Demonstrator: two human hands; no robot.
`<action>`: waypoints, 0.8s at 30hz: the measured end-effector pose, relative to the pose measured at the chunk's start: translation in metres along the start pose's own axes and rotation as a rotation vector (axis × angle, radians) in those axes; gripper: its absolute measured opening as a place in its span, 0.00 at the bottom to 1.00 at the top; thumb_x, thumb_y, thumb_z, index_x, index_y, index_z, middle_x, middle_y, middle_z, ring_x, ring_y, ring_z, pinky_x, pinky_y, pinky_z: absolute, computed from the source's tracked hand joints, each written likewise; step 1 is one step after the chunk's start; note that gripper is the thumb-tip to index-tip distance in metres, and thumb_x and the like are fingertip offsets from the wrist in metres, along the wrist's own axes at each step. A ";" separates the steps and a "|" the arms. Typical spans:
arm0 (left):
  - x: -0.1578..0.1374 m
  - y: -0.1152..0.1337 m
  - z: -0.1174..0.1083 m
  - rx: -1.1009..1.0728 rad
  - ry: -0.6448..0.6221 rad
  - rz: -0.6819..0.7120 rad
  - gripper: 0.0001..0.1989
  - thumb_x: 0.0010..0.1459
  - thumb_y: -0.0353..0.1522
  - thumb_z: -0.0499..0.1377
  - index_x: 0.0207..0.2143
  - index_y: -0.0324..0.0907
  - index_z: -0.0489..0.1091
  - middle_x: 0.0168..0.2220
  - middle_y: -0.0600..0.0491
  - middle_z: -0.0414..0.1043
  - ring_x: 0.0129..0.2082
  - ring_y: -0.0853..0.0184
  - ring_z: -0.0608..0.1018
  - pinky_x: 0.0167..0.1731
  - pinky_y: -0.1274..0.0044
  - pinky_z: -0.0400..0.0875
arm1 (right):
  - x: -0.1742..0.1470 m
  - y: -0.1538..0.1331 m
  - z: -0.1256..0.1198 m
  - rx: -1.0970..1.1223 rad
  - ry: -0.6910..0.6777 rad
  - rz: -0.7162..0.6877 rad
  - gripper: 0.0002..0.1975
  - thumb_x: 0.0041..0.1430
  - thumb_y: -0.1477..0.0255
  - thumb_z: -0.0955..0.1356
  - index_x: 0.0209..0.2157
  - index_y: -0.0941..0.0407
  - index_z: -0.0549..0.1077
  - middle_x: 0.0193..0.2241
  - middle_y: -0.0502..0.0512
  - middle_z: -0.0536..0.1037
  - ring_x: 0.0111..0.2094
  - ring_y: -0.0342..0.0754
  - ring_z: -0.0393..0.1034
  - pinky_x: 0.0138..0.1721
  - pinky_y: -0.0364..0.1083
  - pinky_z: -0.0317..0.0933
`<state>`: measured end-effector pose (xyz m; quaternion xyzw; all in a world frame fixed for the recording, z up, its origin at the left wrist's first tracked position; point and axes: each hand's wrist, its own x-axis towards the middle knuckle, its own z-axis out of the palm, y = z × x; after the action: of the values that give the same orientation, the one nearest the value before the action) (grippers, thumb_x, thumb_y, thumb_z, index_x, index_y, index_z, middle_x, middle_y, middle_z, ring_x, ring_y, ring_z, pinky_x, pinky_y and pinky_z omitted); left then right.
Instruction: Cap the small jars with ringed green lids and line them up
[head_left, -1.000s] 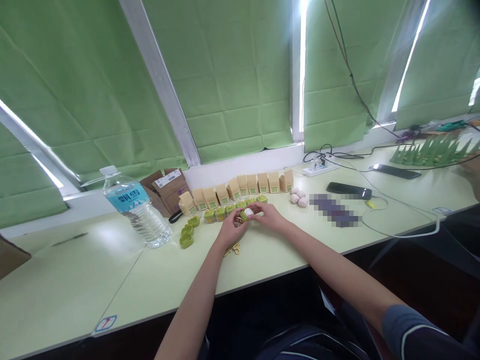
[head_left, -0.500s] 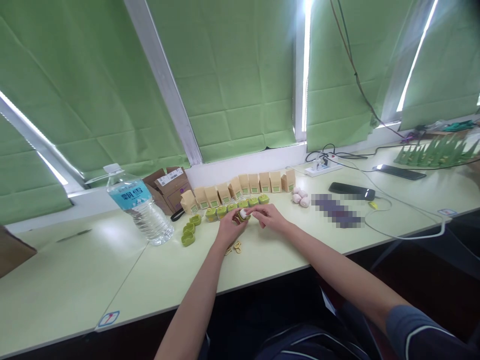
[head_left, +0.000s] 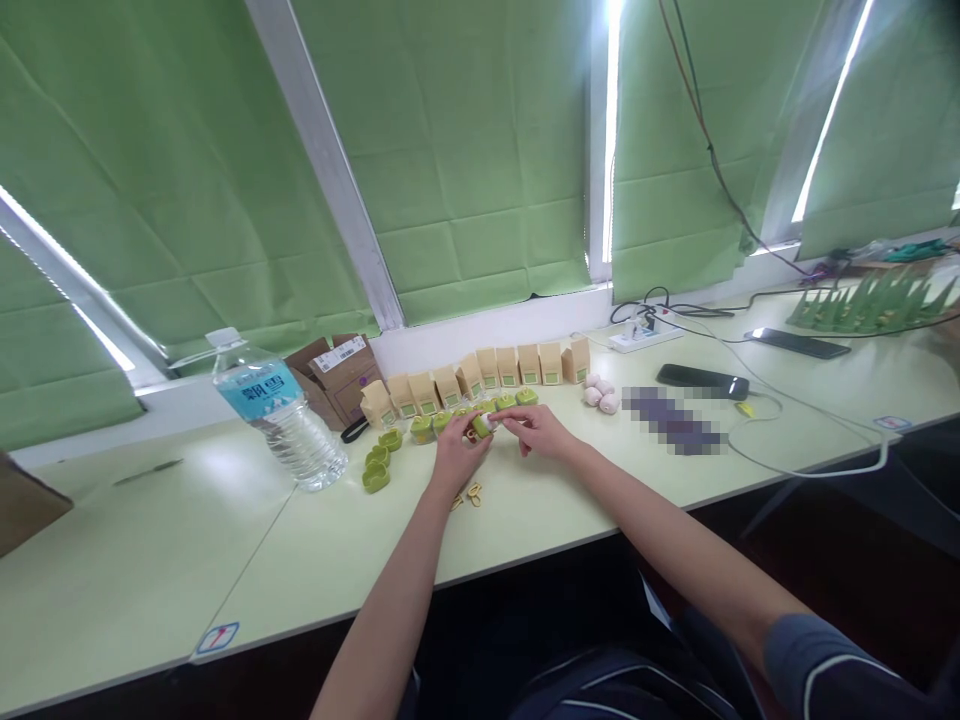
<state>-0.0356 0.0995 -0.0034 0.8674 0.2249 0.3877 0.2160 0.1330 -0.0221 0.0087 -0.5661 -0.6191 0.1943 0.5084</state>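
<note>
Just in front of the row of green containers, my left hand [head_left: 455, 452] is closed around a small green case [head_left: 481, 427]. A small white piece [head_left: 487, 418] sits at the case's mouth. My right hand [head_left: 541, 432] points its index finger against this white piece, the other fingers bent and the thumb apart, gripping nothing. Several lidded green containers [head_left: 527, 397] stand behind my hands, partly hidden by them. Open green cups [head_left: 376, 476] lie to the left of my left hand. Small yellow clips [head_left: 474, 494] rest on the table below it.
Small kraft paper boxes [head_left: 529, 364] line the wall side. Pale pink-white balls [head_left: 601, 392] lie right of my right hand, near a black phone [head_left: 703, 381] and a white cable [head_left: 817, 475]. A large water bottle [head_left: 285, 410] and a cardboard carton [head_left: 341, 380] stand left.
My left hand has turned the green case, so more of its green side shows. The right index finger stays at the white piece, with only a slight shift.
</note>
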 end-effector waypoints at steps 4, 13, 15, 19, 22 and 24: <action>0.000 0.001 -0.004 -0.025 0.012 -0.008 0.22 0.54 0.36 0.63 0.52 0.44 0.70 0.45 0.48 0.72 0.37 0.65 0.74 0.37 0.74 0.70 | 0.001 0.004 0.002 -0.027 0.043 0.035 0.14 0.65 0.65 0.64 0.47 0.48 0.79 0.47 0.51 0.79 0.15 0.37 0.69 0.21 0.41 0.64; -0.005 0.015 -0.005 -0.120 -0.045 -0.016 0.22 0.54 0.38 0.63 0.50 0.43 0.67 0.38 0.52 0.74 0.32 0.70 0.72 0.31 0.78 0.66 | 0.000 0.004 0.011 0.060 -0.108 0.100 0.19 0.61 0.55 0.67 0.48 0.51 0.76 0.41 0.52 0.81 0.16 0.41 0.71 0.18 0.41 0.63; -0.008 0.018 -0.005 -0.107 -0.104 0.013 0.20 0.53 0.36 0.62 0.49 0.42 0.67 0.38 0.51 0.74 0.32 0.69 0.73 0.32 0.78 0.67 | 0.000 0.004 0.012 0.059 -0.110 0.107 0.19 0.56 0.56 0.71 0.46 0.52 0.76 0.42 0.53 0.81 0.17 0.41 0.71 0.18 0.41 0.63; -0.008 0.023 -0.008 -0.108 -0.170 0.072 0.22 0.55 0.33 0.60 0.53 0.44 0.67 0.45 0.48 0.73 0.36 0.67 0.74 0.34 0.76 0.69 | 0.000 0.005 0.012 0.014 -0.034 0.110 0.18 0.55 0.59 0.72 0.43 0.54 0.75 0.41 0.54 0.80 0.17 0.40 0.70 0.19 0.41 0.63; 0.002 0.020 -0.018 -0.148 -0.072 0.059 0.19 0.57 0.32 0.57 0.51 0.44 0.69 0.47 0.47 0.73 0.39 0.66 0.76 0.35 0.76 0.70 | 0.001 0.006 0.010 -0.010 0.041 0.125 0.20 0.55 0.59 0.72 0.45 0.54 0.72 0.42 0.55 0.79 0.17 0.39 0.69 0.19 0.42 0.64; 0.013 0.012 -0.031 -0.152 0.089 -0.031 0.14 0.58 0.33 0.55 0.47 0.41 0.71 0.43 0.47 0.75 0.38 0.65 0.76 0.35 0.75 0.71 | 0.001 0.008 0.009 -0.030 0.044 0.132 0.21 0.54 0.58 0.72 0.46 0.54 0.72 0.44 0.55 0.78 0.18 0.39 0.69 0.20 0.42 0.64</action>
<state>-0.0495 0.1033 0.0296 0.8269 0.2178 0.4382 0.2770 0.1293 -0.0162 -0.0008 -0.6175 -0.5719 0.2056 0.4994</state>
